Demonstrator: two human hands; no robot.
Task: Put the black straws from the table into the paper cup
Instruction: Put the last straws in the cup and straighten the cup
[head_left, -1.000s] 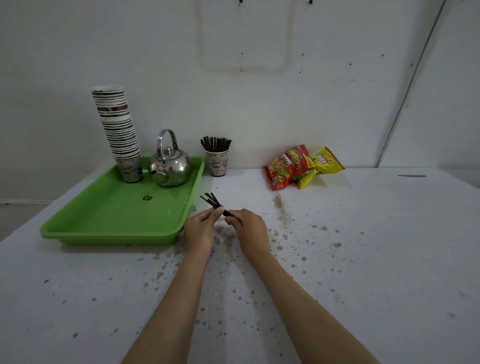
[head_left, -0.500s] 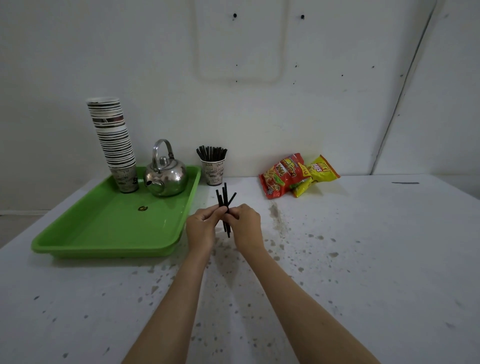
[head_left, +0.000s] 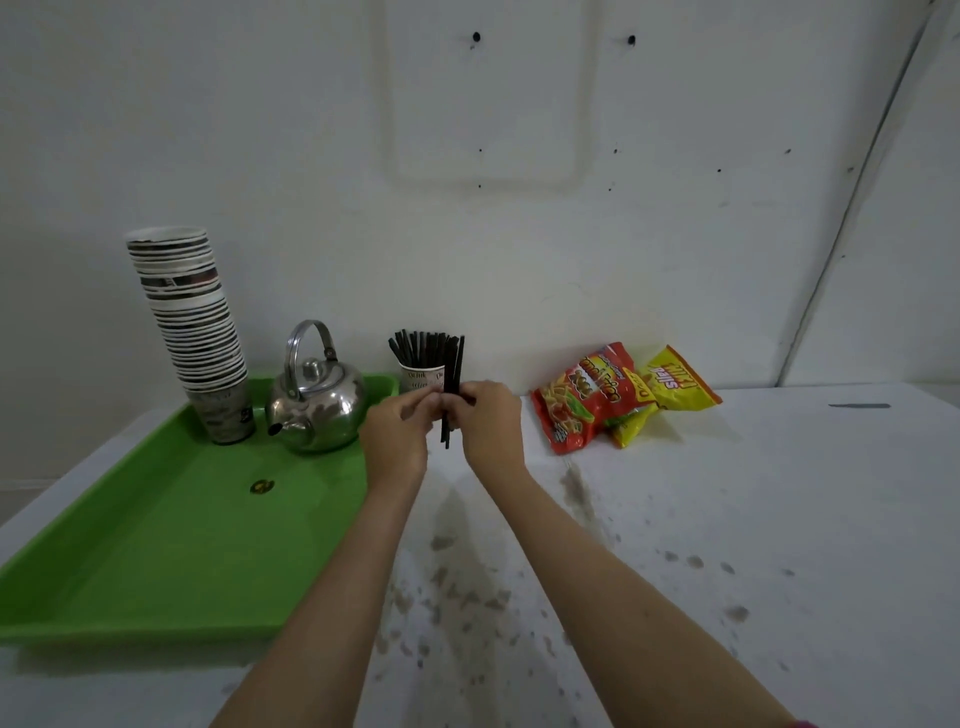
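A small bundle of black straws (head_left: 452, 379) stands upright in the air, pinched between my left hand (head_left: 397, 439) and my right hand (head_left: 491, 426). Both hands grip the bundle near its middle. Its lower ends hang free above the white table (head_left: 727, 519). Just behind the hands stands the printed paper cup (head_left: 418, 376), which holds several black straws (head_left: 415, 345). The bundle's tops reach about the height of the straws in the cup, at the cup's right side. My hands hide the cup's lower part.
A green tray (head_left: 156, 545) lies to the left with a steel kettle (head_left: 314, 408) and a tall stack of paper cups (head_left: 195, 322) at its back. Red and yellow snack bags (head_left: 613, 397) lie at the right by the wall.
Both hands have lifted the straw bundle off the table, turned it from slanted to upright, and carried it away from me toward the paper cup.
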